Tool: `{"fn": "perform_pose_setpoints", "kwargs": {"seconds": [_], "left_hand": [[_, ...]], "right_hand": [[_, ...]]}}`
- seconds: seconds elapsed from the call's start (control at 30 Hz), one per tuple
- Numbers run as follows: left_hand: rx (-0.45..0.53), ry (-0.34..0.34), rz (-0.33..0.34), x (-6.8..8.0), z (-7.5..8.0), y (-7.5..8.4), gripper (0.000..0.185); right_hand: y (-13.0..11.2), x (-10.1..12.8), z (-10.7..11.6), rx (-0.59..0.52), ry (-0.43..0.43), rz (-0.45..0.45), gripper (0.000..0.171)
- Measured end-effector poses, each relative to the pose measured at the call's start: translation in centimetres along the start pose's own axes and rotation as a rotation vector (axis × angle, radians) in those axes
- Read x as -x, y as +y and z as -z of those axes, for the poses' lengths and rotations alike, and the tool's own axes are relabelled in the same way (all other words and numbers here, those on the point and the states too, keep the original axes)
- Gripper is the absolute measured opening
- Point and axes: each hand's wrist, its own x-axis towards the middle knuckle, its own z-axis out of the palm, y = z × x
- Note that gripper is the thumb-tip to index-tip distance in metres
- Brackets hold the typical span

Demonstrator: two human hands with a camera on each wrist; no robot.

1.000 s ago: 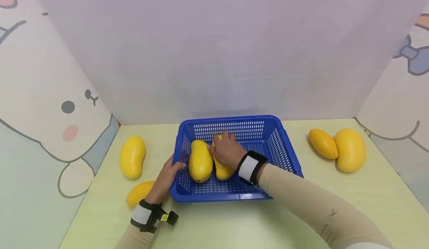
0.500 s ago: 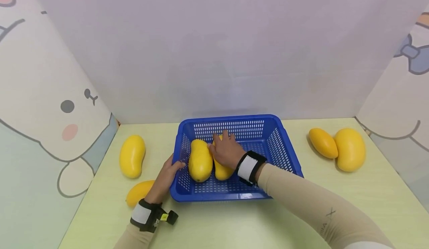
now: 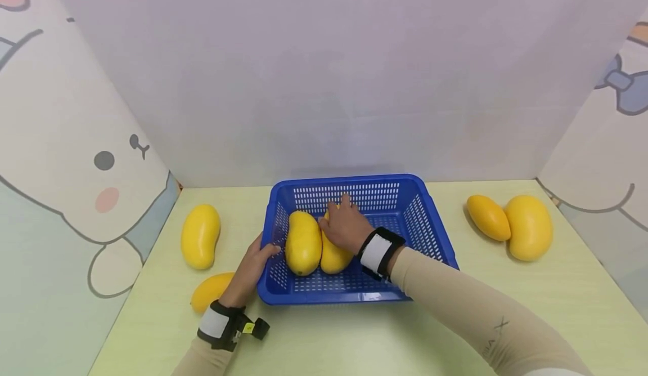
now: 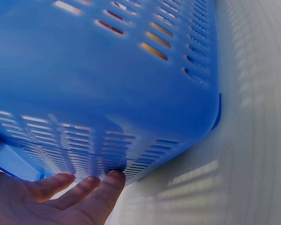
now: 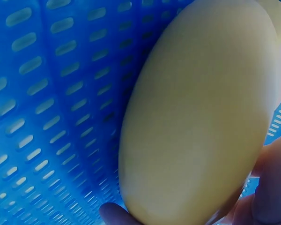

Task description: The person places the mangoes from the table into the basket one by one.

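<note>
A blue plastic basket with slotted walls stands on the table, two yellow mangoes inside its left half. My left hand grips the basket's left side, thumb over the rim; in the left wrist view its fingers press the slotted outer wall. Inside the basket, my right hand holds the right-hand mango from above, fingers and thumb around its far part. That mango lies against the other mango. In the right wrist view the held mango fills the middle, with fingertips at its lower edges.
On the table's left lie a curved yellow mango and an orange-yellow mango, partly behind my left hand. At the right, a small orange mango touches a large yellow mango. A pale wall rises behind the table.
The held mango has shifted slightly left, closing the gap to the mango beside it. My right fingers have moved a little with it. The left hand and basket stay put.
</note>
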Motion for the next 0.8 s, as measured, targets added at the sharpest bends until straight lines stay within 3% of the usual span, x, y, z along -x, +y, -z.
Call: {"fn": "perform_pose_setpoints", "kwargs": {"seconds": [0.8], "left_hand": [[0.047, -0.019, -0.029, 0.07, 0.09, 0.06, 0.067]], "right_hand": [[0.36, -0.22, -0.17, 0.093, 0.018, -0.011, 0.060]]}}
